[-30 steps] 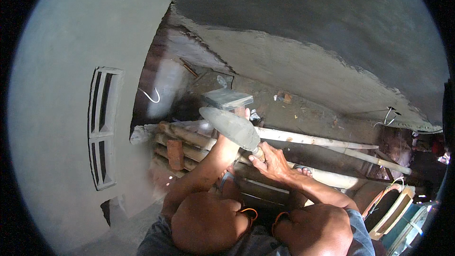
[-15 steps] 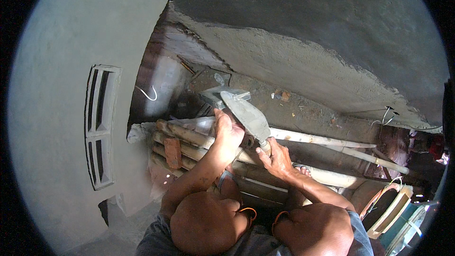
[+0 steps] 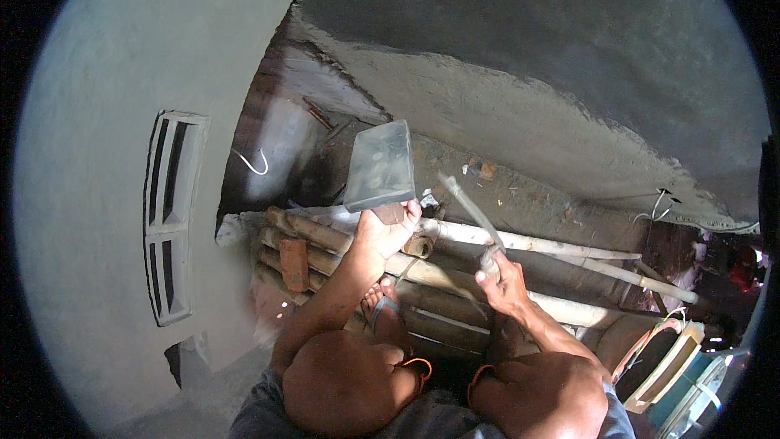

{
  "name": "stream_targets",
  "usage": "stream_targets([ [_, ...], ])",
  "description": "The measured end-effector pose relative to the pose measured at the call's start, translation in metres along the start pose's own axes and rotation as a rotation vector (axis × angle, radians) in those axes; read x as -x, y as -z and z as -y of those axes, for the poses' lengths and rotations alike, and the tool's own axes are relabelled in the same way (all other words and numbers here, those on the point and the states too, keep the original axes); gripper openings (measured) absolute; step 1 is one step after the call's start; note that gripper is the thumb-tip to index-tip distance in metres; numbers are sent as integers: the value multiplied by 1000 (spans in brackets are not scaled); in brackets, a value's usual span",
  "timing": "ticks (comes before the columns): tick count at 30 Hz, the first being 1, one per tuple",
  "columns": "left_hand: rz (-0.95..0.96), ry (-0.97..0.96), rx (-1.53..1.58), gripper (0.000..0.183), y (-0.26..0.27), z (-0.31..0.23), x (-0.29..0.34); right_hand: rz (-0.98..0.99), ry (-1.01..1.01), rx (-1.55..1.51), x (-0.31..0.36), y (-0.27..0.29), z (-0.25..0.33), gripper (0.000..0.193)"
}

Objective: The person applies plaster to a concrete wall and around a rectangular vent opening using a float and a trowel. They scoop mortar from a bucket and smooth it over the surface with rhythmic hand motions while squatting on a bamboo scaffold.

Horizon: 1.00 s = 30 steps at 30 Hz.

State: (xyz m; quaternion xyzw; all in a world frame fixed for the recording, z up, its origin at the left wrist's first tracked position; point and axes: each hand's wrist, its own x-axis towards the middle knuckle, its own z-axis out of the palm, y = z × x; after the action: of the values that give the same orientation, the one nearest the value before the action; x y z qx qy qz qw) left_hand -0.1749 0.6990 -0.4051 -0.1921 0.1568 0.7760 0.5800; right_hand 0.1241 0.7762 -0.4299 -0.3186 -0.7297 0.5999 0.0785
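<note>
My left hand (image 3: 382,237) grips a plastering float (image 3: 380,164), a grey rectangular board with a brownish grip piece at its near edge. The board is tilted up, its broad face toward me and smeared with grey. In my right hand (image 3: 505,284) is a trowel (image 3: 473,210), its handle wrapped by my fingers. The trowel shows nearly edge-on, somewhat blurred, pointing up and left. A gap lies between the two tools. Beyond them stands a wall (image 3: 455,85) with rough lower plaster and a darker, smoother upper band.
I squat over bamboo poles (image 3: 439,276), my feet on or between them. A red brick (image 3: 294,264) lies on the poles at left. The left wall has a vent block (image 3: 172,215). A bucket (image 3: 650,341) stands at lower right. Wires (image 3: 662,205) stick out of the far wall.
The float has tipped up to show its broad face. The trowel has moved right, away from the float, and turned edge-on. My right hand has shifted right and slightly nearer.
</note>
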Motion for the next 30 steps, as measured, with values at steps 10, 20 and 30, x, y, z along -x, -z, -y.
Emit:
stream_targets([
  [10, -4, 107, -199, 66, -37, 32, 8, 120, 124, -31, -3, 4, 35, 45],
  [20, 31, 387, -169, 67, -17, 27, 17, -119, -26, 61, -44, 23, -2, 42],
  [30, -33, 319, -407, 53, -8, -5, 19, 227, -250, -854, -13, 89, 32, 47],
])
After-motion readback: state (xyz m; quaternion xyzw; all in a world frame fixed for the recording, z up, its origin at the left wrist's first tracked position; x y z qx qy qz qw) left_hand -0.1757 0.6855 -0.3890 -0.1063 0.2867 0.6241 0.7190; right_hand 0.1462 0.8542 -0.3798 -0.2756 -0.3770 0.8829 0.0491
